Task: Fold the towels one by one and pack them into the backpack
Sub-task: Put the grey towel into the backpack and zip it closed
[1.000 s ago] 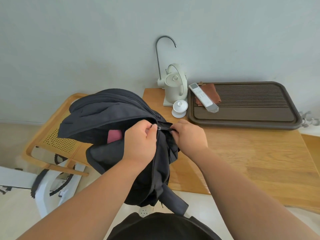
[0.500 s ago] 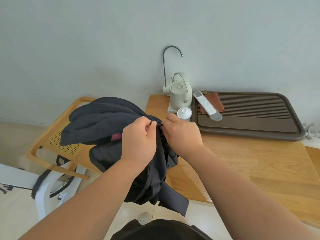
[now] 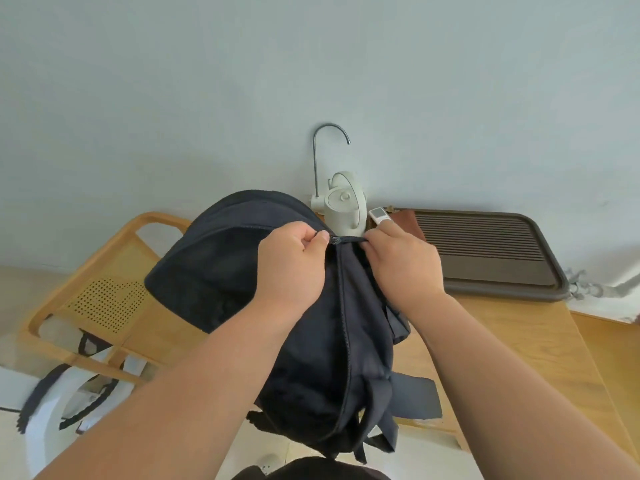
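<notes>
Backpack (image 3: 304, 341), black, is hanging off the left edge of the wooden table (image 3: 519, 344), its top raised and its far side hanging over the cane-seat chair (image 3: 104, 299). Both hands are meeting at its top.

- left hand (image 3: 292, 263): fingers curled, thumb and forefinger pinching at the zipper slider (image 3: 334, 240)
- right hand (image 3: 405, 266): fingers curled, gripping the backpack fabric just right of the slider
- zipper: teeth are running closed from the slider down toward the camera; left of the left hand the mouth is gaping open
- interior: showing only dark lining, so I cannot tell what is in it
- straps are dangling at the near bottom end, one lying on the table edge

Behind the bag:
- white kettle (image 3: 346, 202) is standing against the wall, with a curved metal tap (image 3: 316, 161) beside it
- dark slatted tea tray (image 3: 491, 258) is sitting on the table just beyond the right hand, holding a brown cloth (image 3: 412, 223) and a white remote (image 3: 379, 214) at its left end, both partly hidden by that hand
</notes>
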Available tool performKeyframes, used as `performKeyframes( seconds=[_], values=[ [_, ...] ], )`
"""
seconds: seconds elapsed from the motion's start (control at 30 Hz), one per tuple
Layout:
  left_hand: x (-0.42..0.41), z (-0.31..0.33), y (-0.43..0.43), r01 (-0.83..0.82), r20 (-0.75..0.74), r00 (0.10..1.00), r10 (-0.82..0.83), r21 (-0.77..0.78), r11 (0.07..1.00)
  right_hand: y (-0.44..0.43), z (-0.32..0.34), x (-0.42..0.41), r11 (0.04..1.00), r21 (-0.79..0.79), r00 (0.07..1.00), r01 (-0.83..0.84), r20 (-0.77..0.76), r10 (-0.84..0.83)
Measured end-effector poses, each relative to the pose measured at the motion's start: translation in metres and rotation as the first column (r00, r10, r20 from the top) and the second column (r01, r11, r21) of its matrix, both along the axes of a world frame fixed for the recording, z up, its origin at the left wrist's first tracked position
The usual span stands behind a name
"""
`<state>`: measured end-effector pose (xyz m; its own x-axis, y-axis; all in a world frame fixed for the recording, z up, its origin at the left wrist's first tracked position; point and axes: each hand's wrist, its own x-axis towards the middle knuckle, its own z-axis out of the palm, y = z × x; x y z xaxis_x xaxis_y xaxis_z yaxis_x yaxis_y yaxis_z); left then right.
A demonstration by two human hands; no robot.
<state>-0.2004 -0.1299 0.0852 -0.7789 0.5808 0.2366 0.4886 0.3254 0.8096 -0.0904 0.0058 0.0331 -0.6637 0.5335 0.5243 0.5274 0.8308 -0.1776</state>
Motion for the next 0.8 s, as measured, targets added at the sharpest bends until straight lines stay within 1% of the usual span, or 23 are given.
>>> performKeyframes(
  seconds=[0.07, 0.2, 0.3, 0.37, 0.4, 0.47, 0.53, 0.63, 0.7, 0.8],
  values=[
    [0.008, -0.004, 0.007, 0.017, 0.045, 0.999, -0.017, 0.001, 1.000, 0.004, -0.006, 0.013, 1.000, -0.016, 1.000, 0.021, 0.024, -0.021],
    [0.026, -0.014, 0.014, 0.084, 0.075, 0.994, -0.083, -0.008, 0.996, 0.006, -0.020, 0.035, 0.994, -0.089, 0.997, 0.060, 0.062, -0.055],
    [0.036, -0.020, 0.017, 0.125, 0.084, 0.989, -0.122, -0.029, 0.992, 0.003, -0.024, 0.051, 0.990, -0.137, 0.992, 0.030, 0.123, -0.013],
    [0.039, -0.019, 0.020, 0.169, 0.067, 0.984, -0.165, -0.054, 0.984, 0.002, -0.023, 0.060, 0.968, -0.245, 0.993, -0.047, 0.097, 0.073],
    [0.040, -0.017, 0.021, 0.195, 0.039, 0.981, -0.192, -0.067, 0.979, 0.001, -0.022, 0.063, 0.952, -0.288, 0.990, -0.108, 0.060, 0.131],
    [0.045, -0.013, 0.022, 0.253, -0.037, 0.966, -0.256, -0.086, 0.964, -0.002, -0.022, 0.066, 0.920, -0.325, 0.974, -0.219, -0.016, 0.227],
    [0.051, -0.008, 0.022, 0.303, -0.128, 0.940, -0.317, -0.118, 0.946, -0.004, -0.023, 0.068, 0.912, -0.315, 0.965, -0.263, -0.072, 0.253],
    [0.058, -0.001, 0.022, 0.325, -0.273, 0.891, -0.362, -0.174, 0.930, -0.007, -0.024, 0.068, 0.950, -0.200, 0.970, -0.241, -0.090, 0.227],
    [0.060, 0.005, 0.021, 0.309, -0.335, 0.873, -0.354, -0.183, 0.933, -0.013, -0.023, 0.066, 0.973, -0.133, 0.980, -0.191, -0.081, 0.181],
    [0.057, 0.008, 0.017, 0.265, -0.391, 0.866, -0.313, -0.172, 0.949, -0.015, -0.022, 0.060, 0.988, -0.118, 0.995, -0.096, -0.036, 0.092]
  ],
)
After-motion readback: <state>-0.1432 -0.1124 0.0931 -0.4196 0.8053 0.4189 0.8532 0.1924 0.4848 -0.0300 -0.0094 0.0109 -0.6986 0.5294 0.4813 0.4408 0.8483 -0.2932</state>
